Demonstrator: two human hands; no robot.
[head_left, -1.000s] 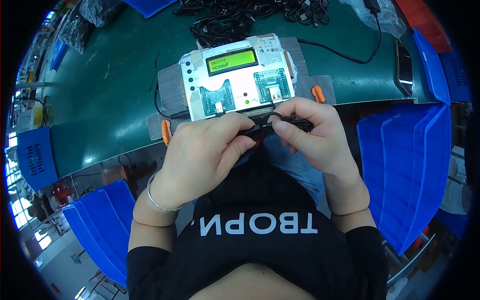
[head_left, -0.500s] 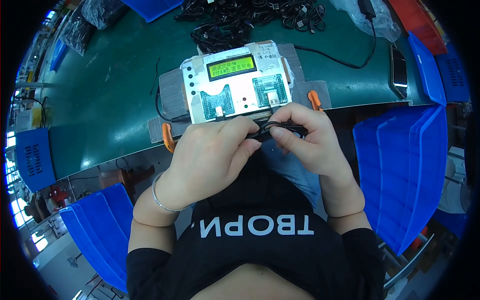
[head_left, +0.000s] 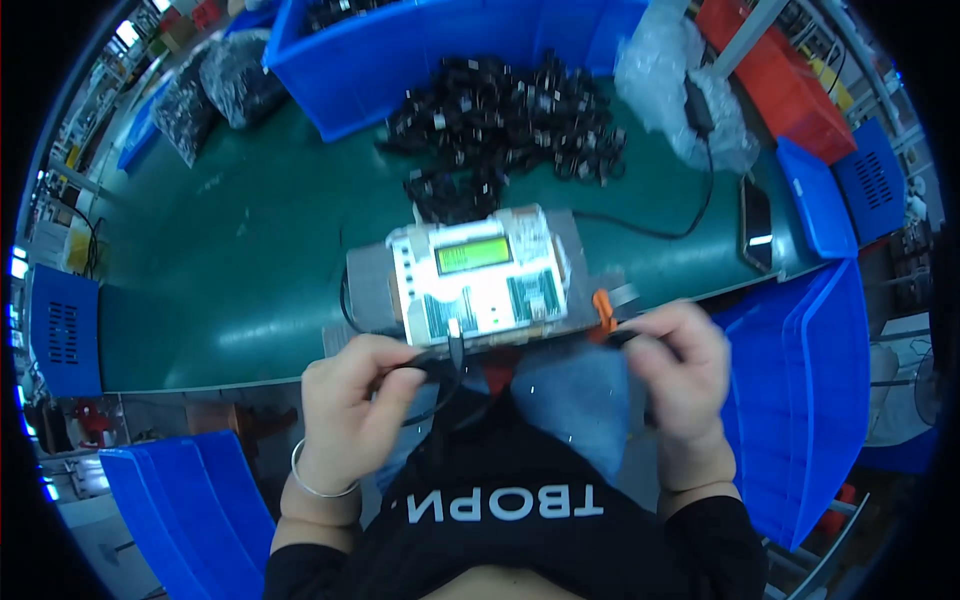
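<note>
Black cable (head_left: 430,359), mid-frame. Its plug (head_left: 457,347) points to frame top, long axis near vertical, at lower edge of white tester (head_left: 480,293). My left grip (head_left: 352,400) pinches cable left of plug; right grip (head_left: 685,372), blurred, pinches dark piece (head_left: 622,338).

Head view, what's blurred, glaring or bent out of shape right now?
Head view: the right hand is blurred; the white device looks washed out, its screen text smeared. Same view: the phone catches a pale reflection, and the fisheye lens bows the front edge of the green table.
</note>
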